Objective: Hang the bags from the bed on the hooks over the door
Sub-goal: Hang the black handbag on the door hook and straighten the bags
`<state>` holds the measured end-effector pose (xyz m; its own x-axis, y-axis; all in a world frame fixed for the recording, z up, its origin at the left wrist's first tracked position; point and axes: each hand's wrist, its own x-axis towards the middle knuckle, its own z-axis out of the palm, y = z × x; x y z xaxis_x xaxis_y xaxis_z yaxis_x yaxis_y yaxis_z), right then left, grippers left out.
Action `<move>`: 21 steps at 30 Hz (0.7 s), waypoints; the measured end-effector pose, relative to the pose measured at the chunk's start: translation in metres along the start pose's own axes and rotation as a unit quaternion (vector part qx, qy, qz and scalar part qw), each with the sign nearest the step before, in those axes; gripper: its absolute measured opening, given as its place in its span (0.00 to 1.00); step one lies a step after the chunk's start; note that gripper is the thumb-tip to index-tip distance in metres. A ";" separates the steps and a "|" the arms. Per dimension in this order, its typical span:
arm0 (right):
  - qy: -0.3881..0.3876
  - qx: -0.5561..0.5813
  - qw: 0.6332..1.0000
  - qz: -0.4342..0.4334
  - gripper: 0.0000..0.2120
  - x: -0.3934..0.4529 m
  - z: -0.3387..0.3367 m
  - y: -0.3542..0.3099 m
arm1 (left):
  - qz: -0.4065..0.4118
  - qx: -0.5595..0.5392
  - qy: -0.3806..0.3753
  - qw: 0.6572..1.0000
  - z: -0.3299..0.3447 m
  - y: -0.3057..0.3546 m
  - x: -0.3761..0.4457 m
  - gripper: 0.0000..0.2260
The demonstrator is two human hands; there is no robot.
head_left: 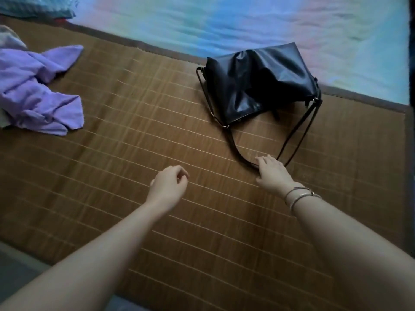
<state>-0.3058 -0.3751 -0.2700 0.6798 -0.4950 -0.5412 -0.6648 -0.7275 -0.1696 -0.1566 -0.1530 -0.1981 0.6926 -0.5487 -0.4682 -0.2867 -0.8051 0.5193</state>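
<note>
A black leather shoulder bag [258, 84] lies slumped on the brown bamboo mat [139, 122] that covers the bed. Its thin dark strap [298, 129] loops toward me across the mat. My right hand [272, 172], with bracelets at the wrist, rests palm down on the near end of that strap loop, fingers spread over it and not closed around it. My left hand [168, 184] hovers over bare mat to the left of the strap, fingers loosely curled, holding nothing. No door or hooks are in view.
A crumpled purple garment [36, 90] lies at the mat's left edge. A pale blue and pink sheet [247, 21] covers the far side of the bed. The bed's near edge shows at the bottom left.
</note>
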 end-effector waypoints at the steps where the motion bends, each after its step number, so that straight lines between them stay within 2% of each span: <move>1: 0.000 -0.010 1.000 0.004 0.32 0.007 0.006 0.005 | -0.003 0.001 -0.011 1.000 0.007 -0.002 0.005 0.08; 6: -0.030 -0.074 0.997 0.016 0.32 0.029 0.030 0.026 | -0.005 0.001 -0.042 0.999 0.037 -0.008 0.018 0.07; 8: -0.041 -0.096 0.994 0.018 0.29 0.031 0.039 0.030 | -0.009 0.003 -0.053 0.999 0.046 -0.014 0.018 0.06; 12: -0.017 -0.124 0.992 -0.015 0.22 0.024 0.051 0.028 | -0.020 0.027 -0.074 0.997 0.052 -0.028 0.010 0.06; 18: 0.050 -0.035 0.997 -0.048 0.16 -0.010 0.028 0.000 | -0.008 0.045 -0.069 0.997 0.034 -0.023 -0.007 0.08; 21: 0.078 0.025 0.993 -0.088 0.14 -0.038 -0.006 -0.018 | 0.024 0.029 -0.059 0.998 0.021 -0.005 -0.018 0.14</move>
<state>-0.3175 -0.3457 -0.2415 0.8240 -0.4326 -0.3659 -0.5431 -0.7872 -0.2922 -0.1813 -0.1441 -0.2074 0.5962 -0.6061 -0.5265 -0.3578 -0.7877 0.5016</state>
